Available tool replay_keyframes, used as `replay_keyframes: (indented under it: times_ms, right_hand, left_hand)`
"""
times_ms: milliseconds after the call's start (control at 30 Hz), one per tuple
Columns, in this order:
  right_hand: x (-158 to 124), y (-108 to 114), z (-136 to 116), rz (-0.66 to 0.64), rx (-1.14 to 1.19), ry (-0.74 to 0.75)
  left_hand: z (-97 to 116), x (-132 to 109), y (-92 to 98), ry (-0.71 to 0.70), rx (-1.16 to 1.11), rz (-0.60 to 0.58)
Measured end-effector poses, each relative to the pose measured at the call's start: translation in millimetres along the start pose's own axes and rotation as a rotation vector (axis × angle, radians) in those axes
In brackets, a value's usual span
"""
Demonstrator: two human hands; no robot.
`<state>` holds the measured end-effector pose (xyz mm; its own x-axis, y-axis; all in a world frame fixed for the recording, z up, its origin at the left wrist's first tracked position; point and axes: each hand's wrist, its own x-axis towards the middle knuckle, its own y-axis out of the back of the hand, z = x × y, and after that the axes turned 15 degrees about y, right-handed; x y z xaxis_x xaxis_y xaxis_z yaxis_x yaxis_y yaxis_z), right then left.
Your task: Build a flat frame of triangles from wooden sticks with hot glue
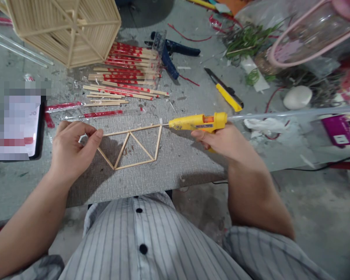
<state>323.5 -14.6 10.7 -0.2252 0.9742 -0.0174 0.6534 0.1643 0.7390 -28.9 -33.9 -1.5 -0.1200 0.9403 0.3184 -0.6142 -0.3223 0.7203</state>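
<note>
One gray surface [181, 155] carries the whole spread. On its far left sits a many-sided piece built of pale sticks [74, 23], and at the far right lies a clear container with a pink rim [306, 31]. The left hand [72, 149] has thumb and forefinger pinched together on the left end of a flat stick frame [142, 146], which lies on the surface between the two hands, its sticks joined in triangles. The right hand [221, 138] wraps a yellow glue gun [186, 121], fingers curled about the handle and partly hidden; the nozzle points left, at the frame's far right corner, though whether it touches is unclear. Left of the left hand lies a phone [29, 124]. Farther off, near the middle, are red-printed sticks [128, 70], then dark blue pliers [169, 56], a yellow-and-black knife [224, 91] and, to the right, a white egg-shaped thing [297, 97].
</note>
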Motion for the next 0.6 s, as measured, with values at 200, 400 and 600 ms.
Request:
replay_keyframes:
  times_ms: [200,400,600]
  right_hand:
    - [0.7,0.4,-2.4,0.015,0.023,-0.039]
    - [1.6,2.0,-9.8,-0.021,0.002,-0.084]
    - [2.9,1.9,-14.1,0.020,-0.003,-0.143]
  left_hand:
    - [-2.2,0.7,-0.9,-0.014,0.007,0.005]
    - [0.6,1.4,-1.3,-0.003,-0.002,0.003]
    - [-0.4,1.4,-0.6,0.005,-0.003,0.008]
